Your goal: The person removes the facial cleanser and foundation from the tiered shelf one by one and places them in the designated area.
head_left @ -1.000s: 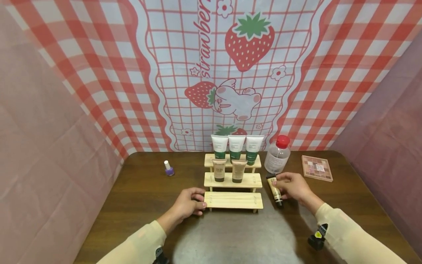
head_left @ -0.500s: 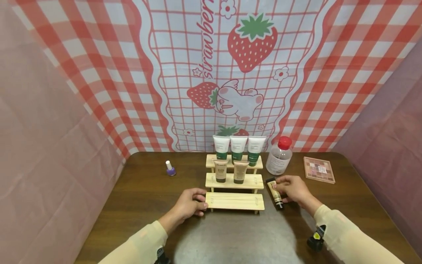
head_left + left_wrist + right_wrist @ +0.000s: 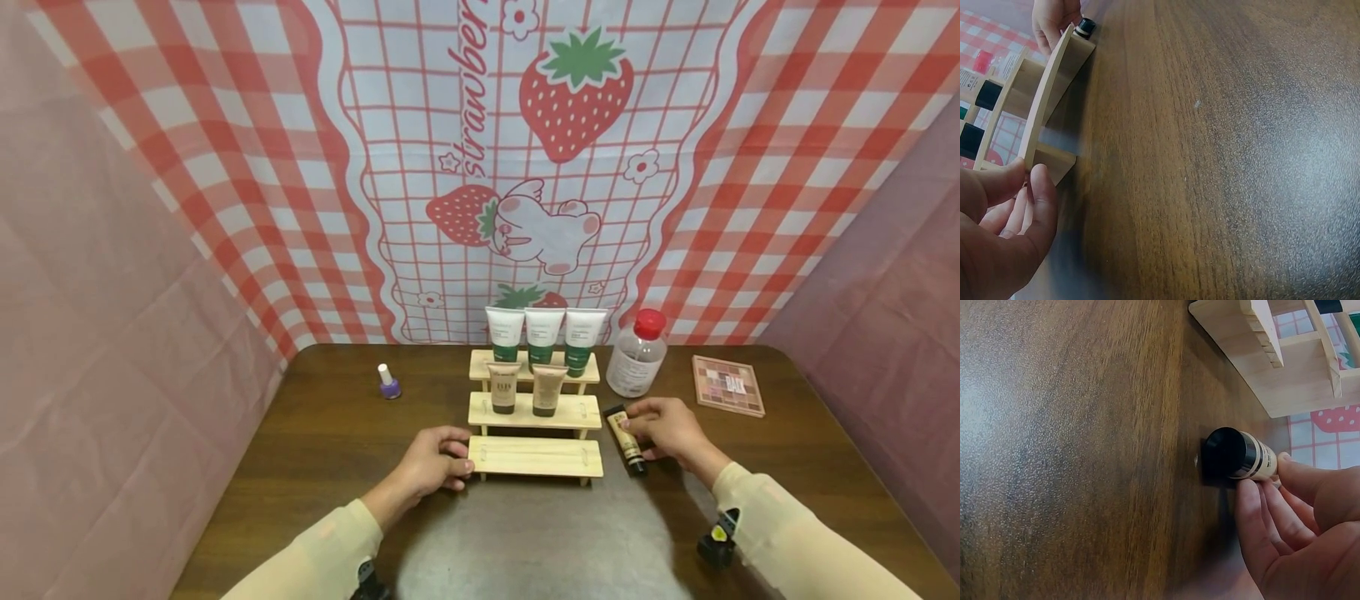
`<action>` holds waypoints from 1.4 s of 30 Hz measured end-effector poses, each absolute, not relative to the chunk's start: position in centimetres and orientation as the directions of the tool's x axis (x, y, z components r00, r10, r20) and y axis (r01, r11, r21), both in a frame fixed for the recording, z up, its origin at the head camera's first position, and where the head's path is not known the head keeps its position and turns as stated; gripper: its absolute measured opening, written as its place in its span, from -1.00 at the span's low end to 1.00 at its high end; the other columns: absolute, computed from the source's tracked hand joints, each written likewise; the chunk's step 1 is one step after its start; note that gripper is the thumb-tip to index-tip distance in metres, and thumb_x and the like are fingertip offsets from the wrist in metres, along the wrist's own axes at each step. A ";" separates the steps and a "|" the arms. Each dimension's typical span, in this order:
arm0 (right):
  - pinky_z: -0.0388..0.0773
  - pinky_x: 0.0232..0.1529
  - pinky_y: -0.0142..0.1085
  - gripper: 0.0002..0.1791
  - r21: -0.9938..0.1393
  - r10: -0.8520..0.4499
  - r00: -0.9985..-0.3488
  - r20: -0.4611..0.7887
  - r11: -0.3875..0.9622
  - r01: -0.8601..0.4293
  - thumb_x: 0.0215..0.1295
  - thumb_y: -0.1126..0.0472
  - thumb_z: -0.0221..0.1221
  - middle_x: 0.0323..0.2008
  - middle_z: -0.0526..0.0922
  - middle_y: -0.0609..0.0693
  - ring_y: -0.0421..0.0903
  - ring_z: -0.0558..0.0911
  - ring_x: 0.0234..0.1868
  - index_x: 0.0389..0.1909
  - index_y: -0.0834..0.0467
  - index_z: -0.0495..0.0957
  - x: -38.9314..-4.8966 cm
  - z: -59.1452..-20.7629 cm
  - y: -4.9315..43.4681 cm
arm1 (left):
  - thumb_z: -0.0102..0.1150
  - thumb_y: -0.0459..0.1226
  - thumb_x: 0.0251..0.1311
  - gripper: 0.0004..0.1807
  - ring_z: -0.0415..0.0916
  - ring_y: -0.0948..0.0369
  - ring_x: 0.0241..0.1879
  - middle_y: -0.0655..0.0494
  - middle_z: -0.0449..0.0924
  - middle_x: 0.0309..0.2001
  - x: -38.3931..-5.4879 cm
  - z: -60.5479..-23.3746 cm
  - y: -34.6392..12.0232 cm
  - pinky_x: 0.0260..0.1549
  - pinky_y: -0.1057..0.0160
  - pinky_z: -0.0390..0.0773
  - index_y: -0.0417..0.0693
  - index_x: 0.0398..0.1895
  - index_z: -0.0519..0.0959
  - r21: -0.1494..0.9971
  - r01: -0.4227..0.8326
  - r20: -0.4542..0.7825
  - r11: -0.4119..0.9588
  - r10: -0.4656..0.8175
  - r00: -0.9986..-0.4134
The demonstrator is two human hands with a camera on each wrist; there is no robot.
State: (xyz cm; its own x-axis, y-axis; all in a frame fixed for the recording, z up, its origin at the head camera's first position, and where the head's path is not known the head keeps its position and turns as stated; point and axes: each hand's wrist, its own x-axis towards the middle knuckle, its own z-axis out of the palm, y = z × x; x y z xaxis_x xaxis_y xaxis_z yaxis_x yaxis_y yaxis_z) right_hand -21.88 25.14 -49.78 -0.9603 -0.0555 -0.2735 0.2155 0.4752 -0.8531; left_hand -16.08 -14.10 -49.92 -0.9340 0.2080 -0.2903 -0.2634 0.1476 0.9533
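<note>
A tiered pale wooden stand [image 3: 536,457] stands mid-table. My left hand [image 3: 430,462] pinches the left end of its lowest shelf; in the left wrist view, thumb and forefinger [image 3: 1042,187] meet at the shelf's edge. To the right of the stand, my right hand [image 3: 667,429] pinches a slim gold-beige cosmetic tube [image 3: 626,442] with black ends. The right wrist view shows the tube's round black cap [image 3: 1227,453] close to the tabletop; whether it touches is unclear. Two beige tubes [image 3: 503,389] stand on the middle shelf. Three white-and-green tubes [image 3: 542,333] fill the top one.
A clear bottle with a red cap [image 3: 637,354] stands behind my right hand. Farther right lies an eyeshadow palette [image 3: 727,385]. A purple nail polish bottle [image 3: 388,383] is at the left on the brown wooden table [image 3: 322,450]. A strawberry-print cloth [image 3: 405,208] hangs behind.
The gold-beige tube has shifted slightly toward me in my right hand's grip. My left hand stays on the stand. The head view has moved a little.
</note>
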 end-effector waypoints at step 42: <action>0.74 -0.31 -0.34 -0.59 -0.763 -0.376 -0.913 0.159 0.540 -0.356 0.23 0.24 0.44 -0.09 0.71 0.23 -0.08 0.72 -0.20 0.06 0.26 0.61 -20.4 -40.8 19.5 | 0.31 -0.64 0.14 -0.41 0.62 0.17 -0.41 -0.17 0.57 -0.16 -16.1 -50.1 -14.2 -0.50 0.21 0.78 -0.46 0.28 0.44 0.954 -0.267 -0.292 0.137 0.206 -0.934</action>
